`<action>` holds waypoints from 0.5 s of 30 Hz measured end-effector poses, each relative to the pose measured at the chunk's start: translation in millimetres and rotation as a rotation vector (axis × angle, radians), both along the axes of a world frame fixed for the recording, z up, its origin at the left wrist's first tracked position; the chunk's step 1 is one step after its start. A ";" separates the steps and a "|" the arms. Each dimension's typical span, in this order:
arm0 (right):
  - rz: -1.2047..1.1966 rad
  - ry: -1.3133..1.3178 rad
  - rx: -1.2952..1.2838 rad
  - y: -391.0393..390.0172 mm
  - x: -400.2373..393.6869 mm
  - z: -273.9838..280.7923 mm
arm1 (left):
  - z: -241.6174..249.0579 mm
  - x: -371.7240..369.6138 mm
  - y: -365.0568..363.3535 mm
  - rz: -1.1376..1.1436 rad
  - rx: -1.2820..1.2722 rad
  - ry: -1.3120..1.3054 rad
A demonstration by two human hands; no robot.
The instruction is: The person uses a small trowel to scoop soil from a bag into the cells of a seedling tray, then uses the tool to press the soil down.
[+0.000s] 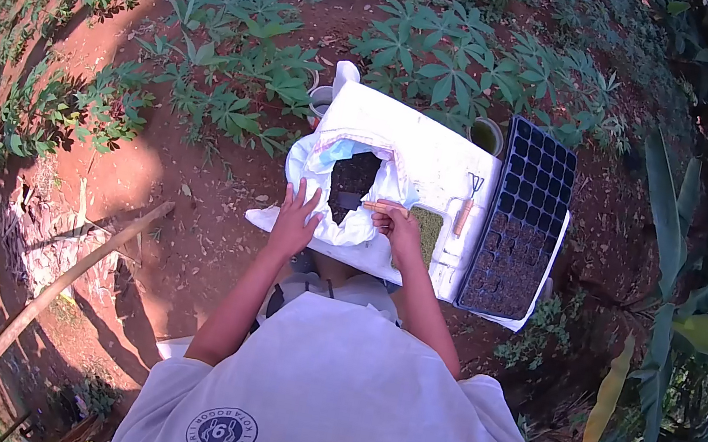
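Observation:
A white plastic bag (391, 184) of dark soil (354, 179) lies with its mouth rolled wide on the white tabletop (427, 130). My left hand (295, 222) rests on the bag's left rim, fingers spread. On the other side, my right hand (394, 228) is closed around the wooden handle of a small hand trowel (383, 208), its dark blade reaching into the soil. Beside that hand is a shallow container of fine green material (425, 232). Farther right lies a small hand fork (467, 207) with a wooden handle.
A black seedling tray (527, 204) spans the table's right end; its nearer cells hold soil. Past the far edge are a grey pot (321, 102) and a round container (486, 136). Leafy plants (454, 59) grow beyond, and a long branch (63, 288) lies to the left.

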State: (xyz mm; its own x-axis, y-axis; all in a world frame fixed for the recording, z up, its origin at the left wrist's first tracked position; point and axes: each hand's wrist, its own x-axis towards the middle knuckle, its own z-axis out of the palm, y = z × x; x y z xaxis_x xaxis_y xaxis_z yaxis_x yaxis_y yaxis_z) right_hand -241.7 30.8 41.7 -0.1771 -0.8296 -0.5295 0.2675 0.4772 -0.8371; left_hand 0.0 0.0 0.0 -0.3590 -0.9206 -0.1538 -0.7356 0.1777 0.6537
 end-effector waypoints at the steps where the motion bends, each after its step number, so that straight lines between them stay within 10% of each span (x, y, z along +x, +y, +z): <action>1: -0.020 -0.032 -0.002 -1.2 -0.2 -1.2 | -4.3 -1.5 -0.8 0.012 -0.006 0.059; 15: -0.074 -0.083 -0.008 1.0 5.2 -0.5 | -2.1 6.8 0.1 0.013 0.030 0.158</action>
